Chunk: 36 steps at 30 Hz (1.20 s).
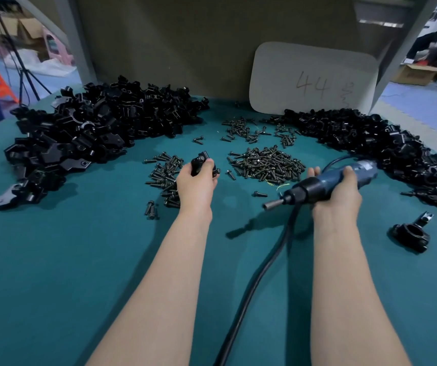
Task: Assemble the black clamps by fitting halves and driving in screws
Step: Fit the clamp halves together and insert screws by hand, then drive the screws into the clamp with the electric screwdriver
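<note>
My left hand (pixel 197 182) grips a black clamp (pixel 201 162) just above the green table, beside a small heap of screws (pixel 166 178). My right hand (pixel 336 191) holds a blue electric screwdriver (pixel 325 184), its bit pointing left and slightly down; the cord (pixel 259 276) trails toward me. A larger screw heap (pixel 267 165) lies between the hands, further back. One assembled clamp (pixel 411 233) sits on the table at the right.
A big pile of black clamp halves (pixel 90 133) covers the back left, another pile (pixel 376 143) curves along the right. Scattered screws (pixel 249 129) lie at the back centre. A grey board marked 44 (pixel 312 77) leans against the back wall. The table is covered in green cloth (pixel 80 273).
</note>
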Motion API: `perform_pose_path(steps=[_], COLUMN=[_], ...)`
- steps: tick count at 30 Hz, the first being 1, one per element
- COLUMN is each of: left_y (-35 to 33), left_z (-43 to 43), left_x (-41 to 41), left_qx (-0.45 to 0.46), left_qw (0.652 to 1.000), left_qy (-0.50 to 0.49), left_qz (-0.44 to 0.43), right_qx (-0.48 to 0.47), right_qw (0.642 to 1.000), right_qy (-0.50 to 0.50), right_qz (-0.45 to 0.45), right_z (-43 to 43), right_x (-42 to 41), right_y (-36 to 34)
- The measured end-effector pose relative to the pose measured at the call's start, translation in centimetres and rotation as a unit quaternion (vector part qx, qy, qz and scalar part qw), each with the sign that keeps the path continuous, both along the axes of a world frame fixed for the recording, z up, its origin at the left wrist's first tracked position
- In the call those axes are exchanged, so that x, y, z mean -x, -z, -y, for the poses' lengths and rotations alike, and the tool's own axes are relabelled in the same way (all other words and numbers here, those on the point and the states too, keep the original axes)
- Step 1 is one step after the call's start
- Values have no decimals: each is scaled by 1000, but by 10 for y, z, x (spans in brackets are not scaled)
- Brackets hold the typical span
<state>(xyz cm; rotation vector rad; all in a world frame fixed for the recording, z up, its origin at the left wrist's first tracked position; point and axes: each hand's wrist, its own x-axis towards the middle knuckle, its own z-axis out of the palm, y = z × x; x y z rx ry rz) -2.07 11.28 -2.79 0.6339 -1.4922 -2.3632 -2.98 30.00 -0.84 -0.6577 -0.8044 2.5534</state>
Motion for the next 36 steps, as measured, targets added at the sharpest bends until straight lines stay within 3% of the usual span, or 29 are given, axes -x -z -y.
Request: perform_pose_path(steps=[2,6,16,20,25,36], left_y=[0,1,6,9,11,10], left_z=[0,-1,-3,-4,-4,-1], left_x=[0,-1,0,0,0,3], left_qx=[7,14,153,263,312,150], left_qw=[1000,1000,987,964,950,988], left_qy=[4,21,30,16,5,16], left_qz=[2,7,30,29,35,20], right_qx=[68,111,124,153,126,40], right_qw=[997,991,989,982,985,992], right_qy=[-13,-48,-19,-13,-20,-35], right_qz=[-38,-54,-75,-113,-116,-118], right_z=[-1,1,12,15,21,34], right_x=[-1,-2,1,3,6,9], right_y=[-2,-1,0,-2,-1,0])
